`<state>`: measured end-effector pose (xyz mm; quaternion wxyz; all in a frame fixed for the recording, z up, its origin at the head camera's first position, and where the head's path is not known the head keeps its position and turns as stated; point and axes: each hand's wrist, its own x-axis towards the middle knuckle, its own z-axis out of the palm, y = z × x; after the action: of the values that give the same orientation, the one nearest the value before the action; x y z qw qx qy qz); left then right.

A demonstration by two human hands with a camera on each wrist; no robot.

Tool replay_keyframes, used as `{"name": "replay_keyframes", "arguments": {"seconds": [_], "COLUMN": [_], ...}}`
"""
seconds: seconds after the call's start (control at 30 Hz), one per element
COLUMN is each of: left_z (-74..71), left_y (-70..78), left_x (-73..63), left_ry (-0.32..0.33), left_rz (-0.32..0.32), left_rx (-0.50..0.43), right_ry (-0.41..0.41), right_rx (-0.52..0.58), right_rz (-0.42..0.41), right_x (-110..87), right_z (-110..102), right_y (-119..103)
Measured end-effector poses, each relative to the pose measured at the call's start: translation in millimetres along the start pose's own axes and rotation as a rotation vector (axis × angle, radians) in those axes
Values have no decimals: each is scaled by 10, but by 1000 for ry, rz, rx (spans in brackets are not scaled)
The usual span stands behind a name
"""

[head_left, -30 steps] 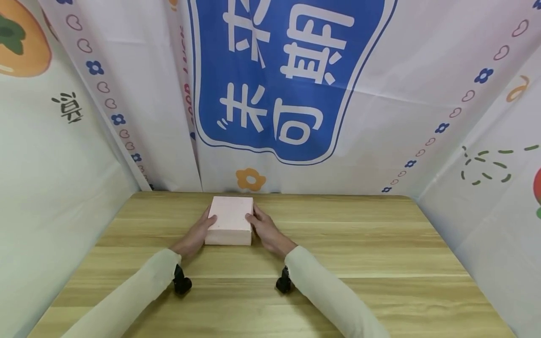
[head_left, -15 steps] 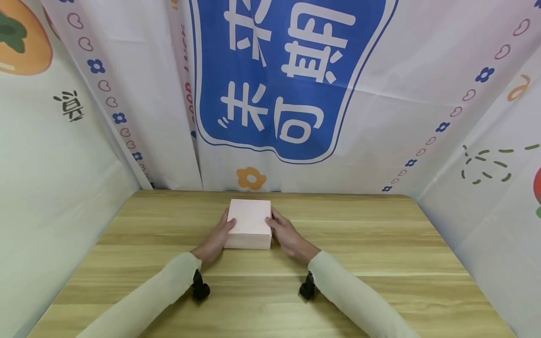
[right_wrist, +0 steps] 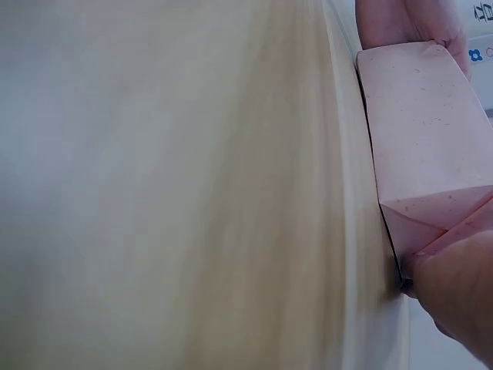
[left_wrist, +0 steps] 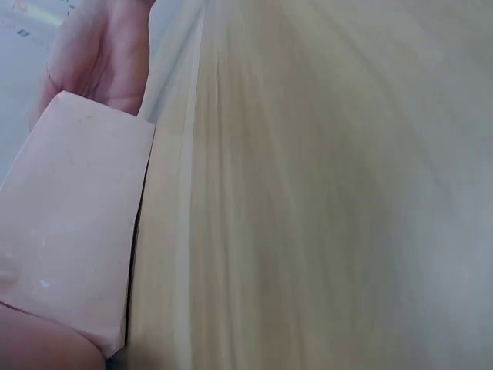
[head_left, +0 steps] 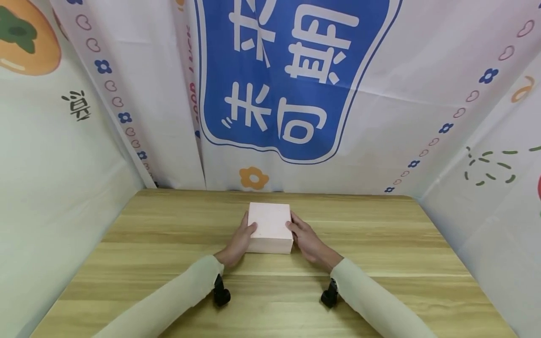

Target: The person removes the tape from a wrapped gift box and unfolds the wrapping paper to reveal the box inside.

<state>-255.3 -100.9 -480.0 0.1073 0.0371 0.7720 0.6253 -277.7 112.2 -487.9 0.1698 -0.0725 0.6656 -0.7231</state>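
A pale pink square box [head_left: 269, 220] is close over the wooden table near its back edge, its plain top facing up. My left hand [head_left: 239, 241] grips the box's left side, thumb on the top edge. From the other side my right hand [head_left: 310, 241] grips it the same way, thumb over the top edge. The left wrist view shows the front face of the box [left_wrist: 77, 216] with the far hand behind it. In the right wrist view, small specks mark the face of the box [right_wrist: 431, 123], and my right hand [right_wrist: 458, 289] covers its near corner. The undersides of both hands' fingers are hidden.
The wooden table [head_left: 380, 244] spreads out around the box. A white printed cloth [head_left: 372, 141] with a blue panel hangs behind the back edge, and similar cloths stand at the left and right. Black wrist cameras [head_left: 220, 293] sit under the sleeves.
Both hands have carried or slid the box to the right and slightly nearer over the last second. Their grip on its sides looks the same throughout.
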Motion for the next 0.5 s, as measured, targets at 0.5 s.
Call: {"name": "replay_keyframes", "arguments": {"seconds": [0.5], "left_z": [347], "left_y": [100], "left_x": [34], "left_ry": [-4], "left_rz": [-19], "left_rx": [-59], "right_ry": [40], "right_rx": [-48], "right_rz": [55], "right_x": [-216], "right_z": [-327], "right_y": [-61]}}
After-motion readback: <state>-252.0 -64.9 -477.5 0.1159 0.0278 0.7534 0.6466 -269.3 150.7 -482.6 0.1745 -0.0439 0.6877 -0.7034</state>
